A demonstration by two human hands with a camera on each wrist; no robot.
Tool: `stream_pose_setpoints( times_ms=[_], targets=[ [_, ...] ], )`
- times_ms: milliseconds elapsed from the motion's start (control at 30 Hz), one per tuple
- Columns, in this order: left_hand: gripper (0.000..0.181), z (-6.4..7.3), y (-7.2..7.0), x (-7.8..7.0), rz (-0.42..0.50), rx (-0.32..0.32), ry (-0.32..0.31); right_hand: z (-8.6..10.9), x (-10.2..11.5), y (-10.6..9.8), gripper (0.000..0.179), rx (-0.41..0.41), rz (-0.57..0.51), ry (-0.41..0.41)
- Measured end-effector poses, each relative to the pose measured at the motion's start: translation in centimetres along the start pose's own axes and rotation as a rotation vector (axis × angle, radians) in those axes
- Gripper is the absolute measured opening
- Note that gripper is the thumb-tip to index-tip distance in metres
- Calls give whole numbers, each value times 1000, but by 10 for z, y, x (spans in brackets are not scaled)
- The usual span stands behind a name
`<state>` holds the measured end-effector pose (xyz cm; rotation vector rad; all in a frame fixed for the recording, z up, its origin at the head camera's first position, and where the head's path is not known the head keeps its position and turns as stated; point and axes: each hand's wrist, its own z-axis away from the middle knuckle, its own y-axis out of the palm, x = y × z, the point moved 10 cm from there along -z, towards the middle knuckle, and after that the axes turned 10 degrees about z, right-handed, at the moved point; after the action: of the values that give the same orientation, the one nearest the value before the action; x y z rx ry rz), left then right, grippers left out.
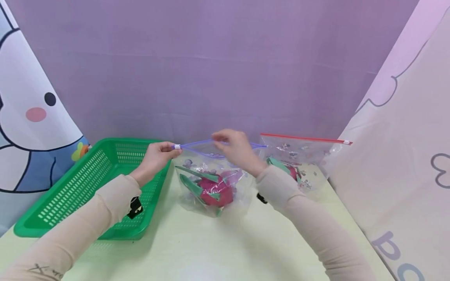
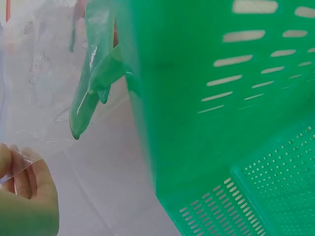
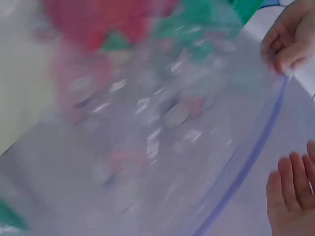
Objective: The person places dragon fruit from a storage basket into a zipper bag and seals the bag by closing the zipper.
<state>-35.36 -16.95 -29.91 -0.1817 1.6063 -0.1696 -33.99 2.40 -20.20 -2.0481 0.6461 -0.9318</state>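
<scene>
A clear zip bag (image 1: pixel 242 195) with a purple zip edge stands on the table, a dragon fruit (image 1: pixel 218 191) with a red body and long green leaves inside it. My left hand (image 1: pixel 158 158) pinches the left end of the zip edge, by the white slider (image 1: pixel 177 146). The bag's mouth gapes a little. Over the right part of that mouth is my right hand (image 1: pixel 236 150), its fingers loosely bent in the head view. The right wrist view has the right hand's fingers (image 3: pixel 290 182) extended, apart from the purple edge (image 3: pixel 246 172) and holding nothing.
Left of the bag stands a green plastic basket (image 1: pixel 147 222) with slotted walls. To the right is a second clear bag (image 1: pixel 316 156) with a red zip, also holding a red fruit with green leaves. A purple cloth (image 1: pixel 211 70) hangs behind the pale table (image 1: pixel 197 249).
</scene>
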Motion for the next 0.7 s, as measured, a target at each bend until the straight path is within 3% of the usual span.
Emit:
stream_pose_setpoints(
  times_ms=[100,333,700],
  targets=[
    [37,1,-1,0,6,-4,19,-13,21,27,28,120,14,-35],
    [38,2,4,-2,30,27,68,-27,46,67,27,209,60,-84],
    [34,4,11,-4,48,62,69,-31,48,75,19,179,72,-100]
  ],
)
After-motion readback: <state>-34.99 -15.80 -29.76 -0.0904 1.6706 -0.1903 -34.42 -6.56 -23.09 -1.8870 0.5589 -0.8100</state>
